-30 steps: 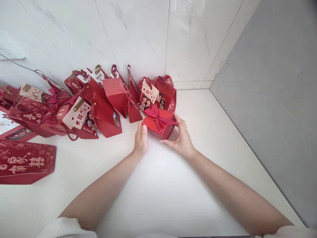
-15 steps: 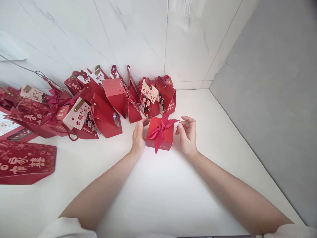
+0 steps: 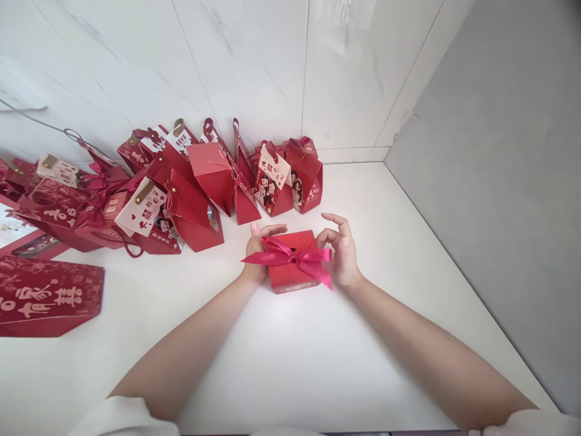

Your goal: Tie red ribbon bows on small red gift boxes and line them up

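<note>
A red gift box (image 3: 294, 280) with a pink-red ribbon bow (image 3: 299, 257) on its lid rests on the white table between my two hands. My left hand (image 3: 256, 257) is at its left side, fingers stretched behind the back edge and thumb up; a ribbon tail crosses in front of the palm. At the right side is my right hand (image 3: 344, 254), its index finger raised and the other fingers loosely bent by the box's back right corner. Neither hand wraps round the box; exact contact is hard to make out.
Several red gift boxes with handles and printed tags (image 3: 145, 209) crowd the back left along the tiled wall (image 3: 245, 66). A larger red box (image 3: 54, 300) lies at the left. A grey wall (image 3: 499, 181) borders the table (image 3: 385, 357) on the right.
The gift box has turned and come a little nearer to me, so its bow now lies sideways. My right hand's fingers have moved in toward the box's corner.
</note>
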The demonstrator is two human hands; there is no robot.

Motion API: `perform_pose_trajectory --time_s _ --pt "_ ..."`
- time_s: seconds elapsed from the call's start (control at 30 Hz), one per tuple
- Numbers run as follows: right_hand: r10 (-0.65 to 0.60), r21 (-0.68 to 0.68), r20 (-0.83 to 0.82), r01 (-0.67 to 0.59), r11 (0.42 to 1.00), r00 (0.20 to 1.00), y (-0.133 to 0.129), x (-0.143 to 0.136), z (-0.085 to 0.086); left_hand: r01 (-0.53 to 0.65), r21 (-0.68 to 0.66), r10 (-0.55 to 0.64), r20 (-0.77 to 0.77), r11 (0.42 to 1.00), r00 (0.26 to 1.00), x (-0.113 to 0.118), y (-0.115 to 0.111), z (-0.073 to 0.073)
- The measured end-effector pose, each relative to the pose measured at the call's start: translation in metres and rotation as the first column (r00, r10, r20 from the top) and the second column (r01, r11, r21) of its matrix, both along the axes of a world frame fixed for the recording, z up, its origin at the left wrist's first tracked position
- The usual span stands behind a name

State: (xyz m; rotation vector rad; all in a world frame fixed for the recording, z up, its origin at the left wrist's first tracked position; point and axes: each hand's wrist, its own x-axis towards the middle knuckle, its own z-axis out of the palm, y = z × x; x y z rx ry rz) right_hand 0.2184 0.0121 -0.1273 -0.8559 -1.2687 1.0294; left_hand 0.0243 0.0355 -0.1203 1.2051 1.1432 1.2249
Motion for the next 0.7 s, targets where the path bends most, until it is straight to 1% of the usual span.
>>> perform_pose_trajectory --time_s 0.07,0.17,0.27,0.33,0.4,0.47,0.5,0.53,0.57,0.63,0.67,0.7 --pt "0.009 -0.026 -0.018 -0.010 1.000 1.000 0.000 0.000 0.001 -0.020 0.003 0.020 -0.055 1.000 0.998 -0.003 -0.001 0.004" --pt "-0.010 -0.087 -0.032 0.007 0.996 0.999 0.003 -0.001 0.002 -0.036 0.001 0.036 -0.075 0.999 0.997 -0.005 0.000 0.008" --pt "-0.050 -0.142 -0.040 0.044 0.989 0.998 0.008 0.000 0.001 -0.055 0.007 0.056 -0.044 0.998 0.997 -0.008 0.007 0.010" --pt "-0.072 -0.184 -0.055 0.060 0.981 0.996 0.011 0.001 0.000 -0.083 -0.010 0.082 -0.013 0.997 0.997 -0.015 0.014 0.014" --pt "-0.094 -0.229 -0.087 0.072 0.971 0.992 0.015 0.001 -0.002 -0.119 -0.014 0.119 -0.047 0.993 0.992 -0.024 0.018 0.026" --pt "-0.115 -0.262 -0.130 0.078 0.962 0.985 0.019 0.002 -0.004 -0.140 0.056 0.148 -0.177 0.989 0.973 -0.032 0.014 0.047" --pt "-0.122 -0.270 -0.148 0.079 0.960 0.981 0.021 0.002 -0.004 -0.137 0.115 0.163 -0.266 0.984 0.950 -0.033 0.008 0.061" --pt "-0.127 -0.274 -0.161 0.080 0.958 0.979 0.022 0.002 -0.004 -0.127 0.182 0.187 -0.366 0.975 0.912 -0.032 -0.001 0.075" --pt "-0.129 -0.275 -0.167 0.079 0.958 0.977 0.023 0.002 -0.005 -0.097 0.249 0.211 -0.487 0.964 0.848 -0.028 -0.013 0.088" --pt "-0.126 -0.272 -0.171 0.076 0.959 0.977 0.025 0.002 -0.005 -0.023 0.367 0.288 -0.688 0.930 0.666 -0.012 -0.040 0.111" --pt "-0.124 -0.272 -0.171 0.074 0.960 0.977 0.025 0.001 -0.005 0.008 0.410 0.329 -0.743 0.912 0.583 -0.001 -0.052 0.118" --pt "-0.120 -0.272 -0.171 0.071 0.960 0.978 0.026 0.001 -0.006 0.028 0.433 0.355 -0.772 0.901 0.527 0.010 -0.064 0.121"
